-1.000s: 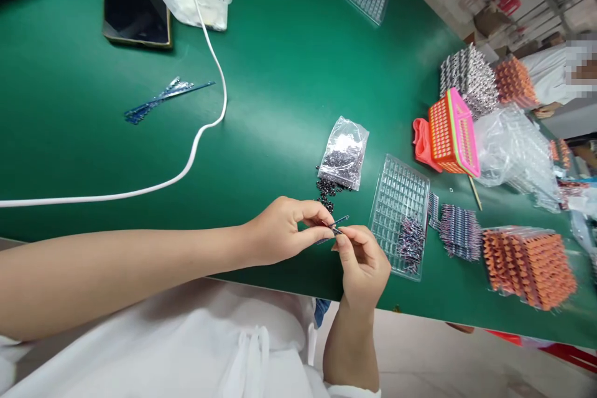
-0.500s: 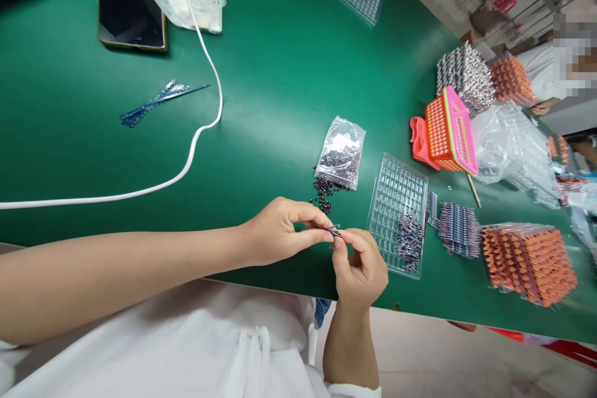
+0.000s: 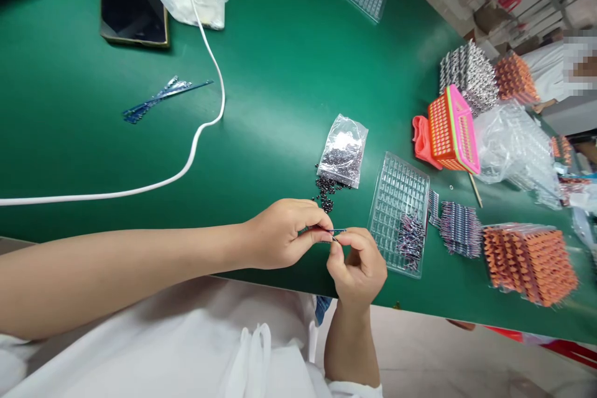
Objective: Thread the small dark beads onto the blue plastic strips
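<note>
My left hand [image 3: 284,233] is closed, thumb and forefinger pinching a thin dark strand [image 3: 340,230] whose end sticks out to the right. My right hand [image 3: 358,267] meets it fingertip to fingertip, its thumb and forefinger also pinched at the strand; the exact grip is too small to make out. Just beyond my hands lies a spill of small dark beads [image 3: 326,189], beside a clear zip bag [image 3: 344,149] with more of them. Right of my right hand is a clear compartment tray [image 3: 396,189], with a heap of small pink-and-dark pieces [image 3: 411,242] in its near right corner.
Rows of pink-and-dark pieces [image 3: 461,228] and a stack of orange pieces [image 3: 532,264] lie right of the tray. Farther back stands an orange-and-pink basket [image 3: 443,130]. A white cable [image 3: 191,158], blue strips [image 3: 161,99] and a phone [image 3: 133,6] lie left.
My right fingertips have shifted slightly left and down along the strand. The strand's free end now points more plainly to the right, above my right forefinger.
</note>
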